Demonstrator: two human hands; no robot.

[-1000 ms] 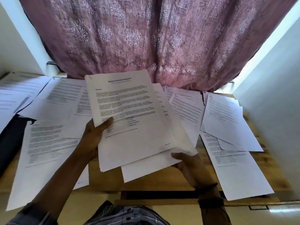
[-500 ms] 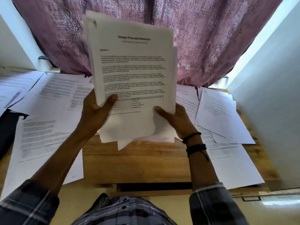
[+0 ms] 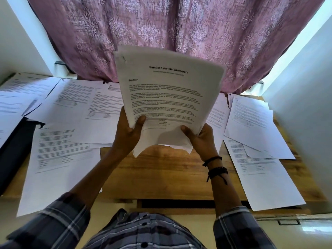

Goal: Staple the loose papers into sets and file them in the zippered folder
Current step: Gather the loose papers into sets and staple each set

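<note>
The pink curtain [image 3: 161,33] fills the view from 10 to 2 o'clock beyond the table [image 3: 161,177], whose bare wood shows only in the middle and toward 6 o'clock. Loose papers [image 3: 59,159] cover the rest, overlapping from 7 round to 11 o'clock and again from 1 to 4 o'clock, so I judge most of the stapling and all the filing is left.

Above the middle I hold up one stack [image 3: 167,90], tilted toward me, its lower edges uneven. My left hand [image 3: 127,135] grips its lower left edge with the thumb on the front page, and my right hand [image 3: 203,139] grips the lower right likewise.

A dark mark [image 3: 124,58] at its top left corner may be a staple (too small to be sure). I can pick out no stapler or zippered folder.
</note>
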